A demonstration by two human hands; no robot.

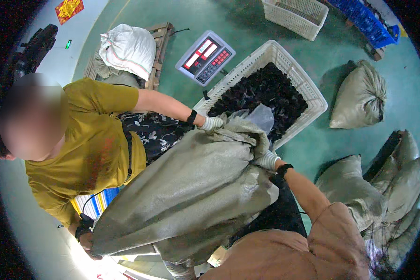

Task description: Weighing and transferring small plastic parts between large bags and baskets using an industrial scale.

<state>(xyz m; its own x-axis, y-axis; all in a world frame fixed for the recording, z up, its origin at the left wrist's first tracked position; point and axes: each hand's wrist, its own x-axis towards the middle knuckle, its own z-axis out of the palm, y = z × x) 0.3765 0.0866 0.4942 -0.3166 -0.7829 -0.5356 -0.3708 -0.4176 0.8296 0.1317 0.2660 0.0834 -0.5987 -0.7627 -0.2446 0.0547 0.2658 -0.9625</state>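
A large grey-green woven sack (182, 186) lies slanted across the middle, its gathered mouth over a white plastic crate (315, 105) of small black pieces (266, 93). Clear plastic (261, 116) sticks out of the mouth. My right hand (267, 161), in a white striped glove, grips the sack beside its mouth. What looks like my left hand (179, 270), also in a striped glove, is at the sack's lower side, its fingers hidden beneath the cloth. A co-worker's gloved hand (212, 124) holds the mouth's other side; their other hand (87, 240) is at the sack's bottom corner.
The co-worker in a mustard shirt (98, 135) stands at left. A digital scale (205, 58) is beyond the crate. A white sack (128, 49) rests on a wooden pallet (159, 46). Tied sacks (359, 95) stand at right; an upright white crate (296, 16) and blue crate (366, 21) are behind.
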